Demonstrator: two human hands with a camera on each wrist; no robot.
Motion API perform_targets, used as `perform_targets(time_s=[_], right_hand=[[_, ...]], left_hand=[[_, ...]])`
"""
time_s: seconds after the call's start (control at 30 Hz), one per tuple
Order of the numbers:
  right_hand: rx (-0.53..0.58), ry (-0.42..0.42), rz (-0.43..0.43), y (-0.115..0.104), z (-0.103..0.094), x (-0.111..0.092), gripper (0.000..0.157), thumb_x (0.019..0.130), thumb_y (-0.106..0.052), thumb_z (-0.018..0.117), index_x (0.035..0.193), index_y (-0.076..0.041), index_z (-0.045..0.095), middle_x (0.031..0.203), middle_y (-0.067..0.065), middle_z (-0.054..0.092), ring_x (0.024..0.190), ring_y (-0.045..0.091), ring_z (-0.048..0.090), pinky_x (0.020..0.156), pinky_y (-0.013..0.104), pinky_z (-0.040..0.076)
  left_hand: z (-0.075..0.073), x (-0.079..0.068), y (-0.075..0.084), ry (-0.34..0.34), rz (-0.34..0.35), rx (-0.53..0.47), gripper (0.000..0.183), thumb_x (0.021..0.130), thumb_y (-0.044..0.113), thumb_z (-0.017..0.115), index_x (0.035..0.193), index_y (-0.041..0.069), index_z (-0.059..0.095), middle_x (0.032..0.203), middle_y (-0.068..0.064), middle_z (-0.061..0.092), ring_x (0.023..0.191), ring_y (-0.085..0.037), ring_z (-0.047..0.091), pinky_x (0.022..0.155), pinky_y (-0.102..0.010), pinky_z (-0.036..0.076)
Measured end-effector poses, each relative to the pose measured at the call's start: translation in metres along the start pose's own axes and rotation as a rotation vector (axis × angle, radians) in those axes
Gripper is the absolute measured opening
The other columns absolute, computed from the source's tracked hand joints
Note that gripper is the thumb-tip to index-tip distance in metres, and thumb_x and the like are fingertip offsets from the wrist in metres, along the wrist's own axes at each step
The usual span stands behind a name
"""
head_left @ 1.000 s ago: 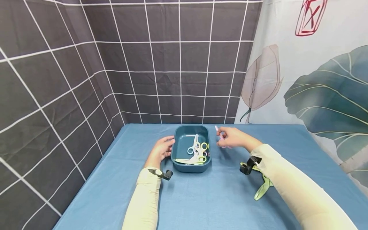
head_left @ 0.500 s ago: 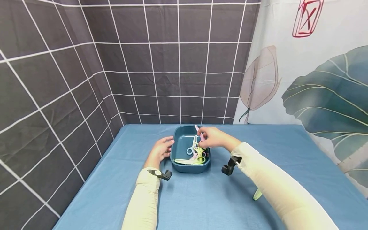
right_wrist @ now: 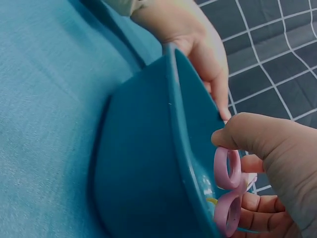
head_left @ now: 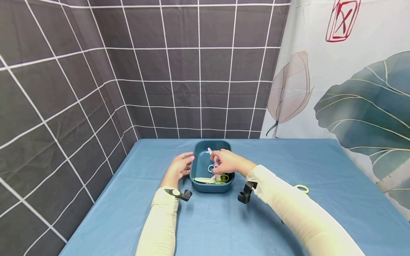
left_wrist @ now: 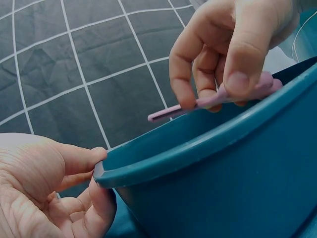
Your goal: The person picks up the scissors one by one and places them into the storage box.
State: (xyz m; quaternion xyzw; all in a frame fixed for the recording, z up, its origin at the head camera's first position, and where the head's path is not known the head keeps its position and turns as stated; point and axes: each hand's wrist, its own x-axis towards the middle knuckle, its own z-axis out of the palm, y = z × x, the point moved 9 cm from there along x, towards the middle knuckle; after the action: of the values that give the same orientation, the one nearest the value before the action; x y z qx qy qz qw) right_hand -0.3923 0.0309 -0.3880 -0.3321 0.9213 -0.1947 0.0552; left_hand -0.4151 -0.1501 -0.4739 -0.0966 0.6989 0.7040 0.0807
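Note:
My left hand (head_left: pixel 180 166) pinches the left rim of a dark blue rectangular bin (head_left: pixel 209 188), thumb and fingers on either side of the rim in the left wrist view. My right hand (head_left: pixel 228 161) holds a pair of pink scissors (left_wrist: pixel 265 87) over the bin's opening. Their two finger loops (right_wrist: pixel 227 171) face the right wrist camera, and my fingers cover part of the blades. Inside the bin lie several pairs of scissors, among them a light green pair (head_left: pixel 208 180) and one with a light blue loop (head_left: pixel 210 168), partly hidden by my right hand.
Another pair of green scissors lies on the blue cloth to the right, mostly behind my right sleeve, with one green loop (head_left: pixel 301 188) showing. Blue cloth (head_left: pixel 208 224) covers the table. A dark gridded curtain (head_left: pixel 185 64) hangs at the back and left.
My right hand has carried the pink scissors leftward from beside the bin to over its opening. My left hand has stayed at the rim. The right sleeve now covers most of the green scissors outside.

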Motion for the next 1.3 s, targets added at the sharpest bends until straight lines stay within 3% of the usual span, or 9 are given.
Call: perform_targets(time_s=[0.3,0.53,0.67,0.87,1.13,1.3], right_hand=[[0.001,-0.032,-0.01,-0.005,0.012,0.002,0.044,0.081,-0.03,0.077,0.117,-0.007,0.064,0.095,0.005,0.059,0.087,0.018,0.054,0.069,0.031,0.049],[-0.044,-0.034,-0.019,-0.004,0.015,0.004,0.043,0.085,-0.031,0.075,0.118,-0.006,0.064,0.103,0.012,0.061,0.086,0.019,0.055,0.073,0.035,0.05],[-0.026,-0.024,-0.01,-0.003,0.013,0.003,0.043,0.088,-0.031,0.074,0.12,-0.005,0.064,0.109,0.017,0.062,0.089,0.02,0.056,0.076,0.038,0.051],[-0.023,0.007,0.009,0.0,0.006,0.001,0.041,0.09,-0.032,0.072,0.121,-0.007,0.064,0.115,0.017,0.06,0.098,0.024,0.058,0.082,0.042,0.053],[-0.005,0.055,-0.009,0.003,-0.015,-0.008,0.037,0.091,-0.03,0.071,0.12,-0.008,0.065,0.118,0.02,0.06,0.107,0.032,0.06,0.086,0.046,0.053],[-0.013,0.115,-0.018,0.015,-0.032,-0.015,0.038,0.09,-0.029,0.073,0.119,-0.007,0.065,0.117,0.02,0.06,0.097,0.03,0.063,0.084,0.045,0.054]], left_hand=[[0.0,0.001,0.0,-0.007,0.001,0.001,0.041,0.101,0.017,0.063,0.142,0.01,0.058,0.089,-0.004,0.059,0.063,-0.01,0.052,0.055,-0.022,0.05],[0.001,0.0,0.001,-0.01,0.002,0.0,0.041,0.101,0.016,0.064,0.141,0.01,0.059,0.089,-0.005,0.057,0.061,-0.008,0.051,0.053,-0.021,0.049],[0.001,-0.001,0.001,-0.009,0.006,-0.002,0.04,0.101,0.016,0.064,0.14,0.01,0.059,0.101,-0.009,0.064,0.061,-0.008,0.051,0.051,-0.02,0.049],[0.0,-0.001,0.001,-0.013,0.012,-0.004,0.04,0.102,0.016,0.062,0.141,0.009,0.058,0.122,-0.012,0.066,0.063,-0.009,0.052,0.05,-0.02,0.048],[-0.001,0.0,0.001,-0.01,0.013,-0.002,0.041,0.101,0.016,0.063,0.141,0.009,0.058,0.123,-0.012,0.066,0.063,-0.009,0.052,0.05,-0.019,0.049],[0.0,0.001,0.001,-0.016,0.017,-0.003,0.041,0.101,0.016,0.063,0.141,0.009,0.058,0.121,-0.011,0.067,0.061,-0.008,0.052,0.05,-0.019,0.048]])
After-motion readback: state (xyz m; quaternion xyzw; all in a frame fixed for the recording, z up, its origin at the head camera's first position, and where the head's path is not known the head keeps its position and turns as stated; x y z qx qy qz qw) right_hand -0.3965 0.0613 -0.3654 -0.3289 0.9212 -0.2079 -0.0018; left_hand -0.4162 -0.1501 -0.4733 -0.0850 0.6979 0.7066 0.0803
